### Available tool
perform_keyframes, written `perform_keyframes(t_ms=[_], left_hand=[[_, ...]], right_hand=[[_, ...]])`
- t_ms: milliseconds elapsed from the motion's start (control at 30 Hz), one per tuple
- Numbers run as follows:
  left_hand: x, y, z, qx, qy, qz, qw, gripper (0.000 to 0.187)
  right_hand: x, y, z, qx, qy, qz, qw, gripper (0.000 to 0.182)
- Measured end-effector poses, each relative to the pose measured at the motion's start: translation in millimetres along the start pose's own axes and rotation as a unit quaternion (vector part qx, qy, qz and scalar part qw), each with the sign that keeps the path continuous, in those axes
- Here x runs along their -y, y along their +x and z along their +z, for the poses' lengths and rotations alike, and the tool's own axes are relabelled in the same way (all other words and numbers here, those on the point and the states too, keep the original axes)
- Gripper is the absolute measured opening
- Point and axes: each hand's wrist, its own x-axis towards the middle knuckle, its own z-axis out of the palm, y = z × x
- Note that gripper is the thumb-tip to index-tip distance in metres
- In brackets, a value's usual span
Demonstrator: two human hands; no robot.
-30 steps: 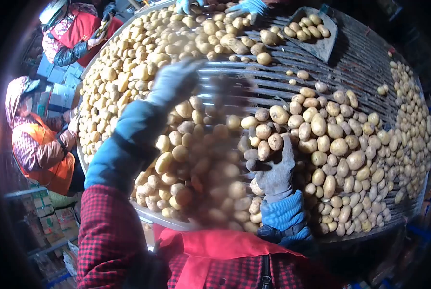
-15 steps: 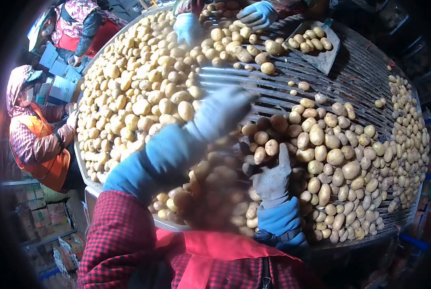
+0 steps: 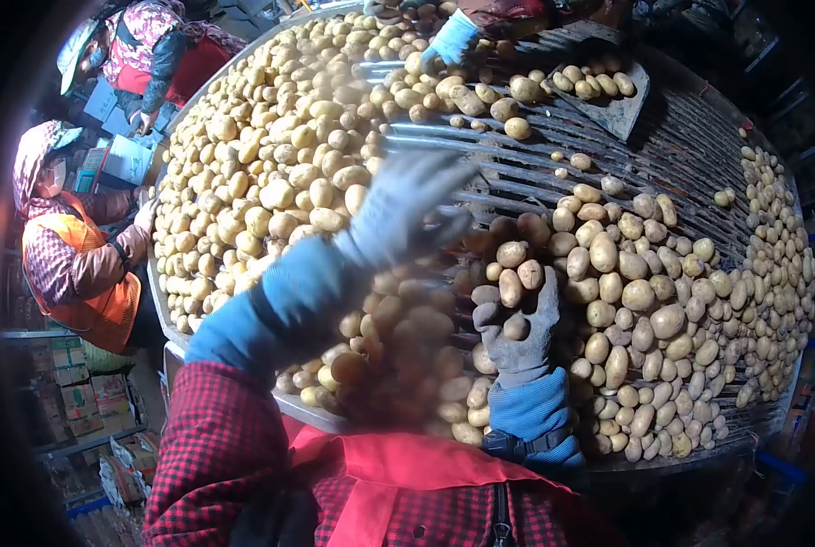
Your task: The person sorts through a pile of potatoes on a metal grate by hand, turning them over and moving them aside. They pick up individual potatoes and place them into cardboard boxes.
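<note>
My left hand (image 3: pixel 409 205), in a grey-and-blue work glove, is blurred over the slatted metal table (image 3: pixel 526 155); its fingers look spread and no potato shows in it. Beside the heap of potatoes (image 3: pixel 640 294), my gloved right hand (image 3: pixel 526 330) is cupped around a small potato (image 3: pixel 516 327). Several more potatoes (image 3: pixel 510 287) lie right at its fingertips. A large pile of yellow potatoes (image 3: pixel 275 194) spreads to the left of my left hand. Blurred potatoes (image 3: pixel 407 351) are below my left forearm.
Across the table another worker's blue-gloved hand (image 3: pixel 453 41) reaches among potatoes. A flat scoop (image 3: pixel 622 114) holding several potatoes lies at the far right. Two people stand at the left, one in an orange vest (image 3: pixel 93 301). Stacked boxes (image 3: pixel 84 401) are at lower left.
My left hand has drawn back slightly left with its fingers more apart. A small potato now shows within my right hand. The other worker's gloved hand has moved left and down.
</note>
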Motion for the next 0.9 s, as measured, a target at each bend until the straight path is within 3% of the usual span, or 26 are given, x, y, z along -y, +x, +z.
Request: perform_keyframes(t_ms=[67,167,200,267,367,467,667,800,867,900], left_hand=[[55,-4,18,0.056,0.099,-0.028,0.993,0.058],[92,-10,13,0.235,0.138,-0.157,0.949,0.047],[95,-9,7,0.278,0.143,-0.181,0.932,0.046],[94,-24,-1,0.224,0.194,-0.151,0.943,0.043],[86,-34,-32,0.262,0.189,-0.211,0.923,0.042],[81,-50,-55,0.276,0.197,-0.249,0.907,0.041],[87,-76,-60,0.189,0.235,-0.246,0.921,0.037],[137,-96,-85,0.183,0.272,-0.360,0.873,0.032],[159,-95,-105,0.246,0.346,-0.408,0.808,0.033],[156,-94,-111,0.233,0.371,-0.381,0.814,0.034]], right_hand=[[7,1,11,0.009,0.045,0.041,0.998,0.048],[5,-7,26,-0.064,0.004,0.018,0.998,0.042],[5,-5,18,-0.041,-0.044,-0.008,0.998,0.040],[2,-1,1,-0.031,-0.104,-0.035,0.993,0.040],[0,1,-3,-0.072,-0.138,-0.041,0.987,0.049],[-3,-2,2,-0.095,-0.132,-0.042,0.986,0.060],[5,-3,17,-0.103,-0.030,0.007,0.994,0.057],[7,-5,23,-0.116,0.004,0.006,0.993,0.050],[2,-6,25,-0.108,-0.032,-0.021,0.993,0.047],[1,-6,21,-0.075,-0.035,-0.029,0.996,0.044]])
